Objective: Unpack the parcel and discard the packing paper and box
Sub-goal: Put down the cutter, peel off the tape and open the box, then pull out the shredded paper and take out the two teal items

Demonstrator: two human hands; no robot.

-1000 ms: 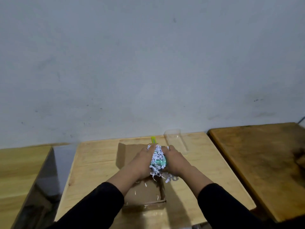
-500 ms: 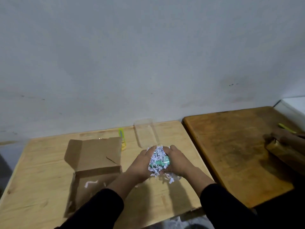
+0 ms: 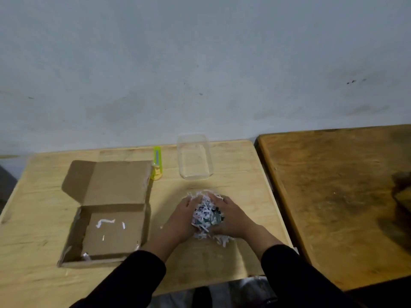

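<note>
At four o'clock of the cardboard box [image 3: 106,230], left hand [image 3: 181,218] and right hand [image 3: 231,218] cup shredded packing paper [image 3: 205,213], fingers [image 3: 189,200] curled round it; squeeze gently, keeping strands off the surface [image 3: 233,165].

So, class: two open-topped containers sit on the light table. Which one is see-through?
The clear plastic tray at the back by the wall; the cardboard box to its left is brown, opaque, with shreds inside.

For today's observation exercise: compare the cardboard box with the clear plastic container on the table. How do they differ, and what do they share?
The cardboard box is brown and opaque; the clear plastic container is see-through. The cardboard box is wider and has a lid flap folded back; no lid shows on the clear plastic container. A few white paper shreds lie in the cardboard box; the clear plastic container looks empty. Both are rectangular, open on top, and sit on the light wooden table.
</note>
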